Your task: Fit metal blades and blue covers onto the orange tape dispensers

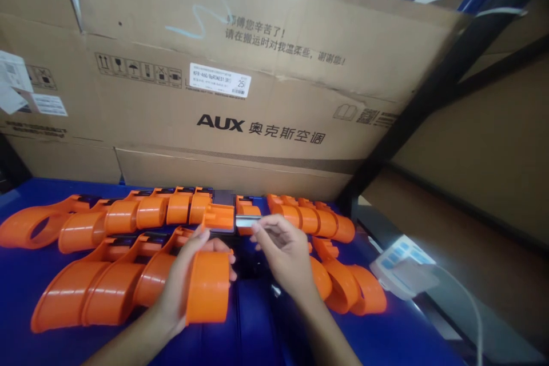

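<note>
My left hand [182, 280] is wrapped round an orange plastic tape dispenser [209, 289], its wide ring facing me and its flat head [218, 217] pointing away. Between the thumb and fingers of my right hand [283, 249] is a thin, shiny metal strip [246, 221]. The strip's left end lies close beside the dispenser's head; I cannot tell whether they touch. Behind the dispenser's head stands a dark rectangular block [223, 199], partly hidden.
More orange dispensers lie in rows at left [111, 291] and right [338, 223] on the blue shelf [253, 331]; the left ones carry dark pieces. A large cardboard box [274, 103] stands behind. At right are a black post [386, 137] and a white power strip [405, 269] with cable.
</note>
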`<action>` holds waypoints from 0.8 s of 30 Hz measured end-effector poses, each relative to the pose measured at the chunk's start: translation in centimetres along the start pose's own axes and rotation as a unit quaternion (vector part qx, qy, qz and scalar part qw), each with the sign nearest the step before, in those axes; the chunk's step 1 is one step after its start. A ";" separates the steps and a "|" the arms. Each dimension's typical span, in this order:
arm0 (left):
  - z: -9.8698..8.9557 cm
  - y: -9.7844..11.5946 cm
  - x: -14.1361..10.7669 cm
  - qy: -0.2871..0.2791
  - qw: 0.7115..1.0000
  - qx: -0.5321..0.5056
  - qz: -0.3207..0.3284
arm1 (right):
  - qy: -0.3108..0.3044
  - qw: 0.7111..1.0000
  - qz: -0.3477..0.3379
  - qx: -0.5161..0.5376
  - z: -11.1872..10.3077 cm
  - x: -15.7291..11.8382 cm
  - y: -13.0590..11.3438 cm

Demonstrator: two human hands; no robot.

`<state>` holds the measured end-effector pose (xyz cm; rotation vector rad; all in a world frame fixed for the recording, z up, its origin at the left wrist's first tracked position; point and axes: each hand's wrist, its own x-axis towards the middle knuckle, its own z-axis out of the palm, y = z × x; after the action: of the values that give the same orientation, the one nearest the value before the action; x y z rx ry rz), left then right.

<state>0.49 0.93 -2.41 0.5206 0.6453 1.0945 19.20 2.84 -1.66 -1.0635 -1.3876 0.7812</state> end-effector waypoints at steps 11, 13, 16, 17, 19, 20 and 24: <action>-0.8 -1.6 0.1 -0.050 0.996 0.071 0.013 | 0.074 0.993 0.015 0.092 0.1 0.6 0.0; -0.7 -1.5 0.1 -0.054 0.996 0.066 0.008 | 0.065 0.994 0.025 0.089 0.0 0.7 0.2; -0.7 -1.4 0.2 -0.056 0.997 0.059 0.002 | 0.053 0.994 0.032 0.087 0.0 0.8 0.4; -0.6 -1.4 0.2 -0.056 0.997 0.058 0.001 | 0.051 0.994 0.032 0.087 0.0 0.8 0.4; -0.6 -1.4 0.3 -0.059 0.997 0.057 -0.002 | 0.050 0.994 0.031 0.089 0.0 0.8 0.4; -0.6 -1.4 0.3 -0.060 0.997 0.057 -0.004 | 0.048 0.994 0.031 0.089 0.0 0.8 0.4; -0.8 -1.4 0.5 -0.054 0.997 0.048 -0.006 | 0.038 0.995 0.034 0.082 0.0 0.7 0.2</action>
<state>1.00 0.88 -4.01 0.6536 0.6067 1.0200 19.32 3.51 -1.58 -1.0059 -1.2058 0.8805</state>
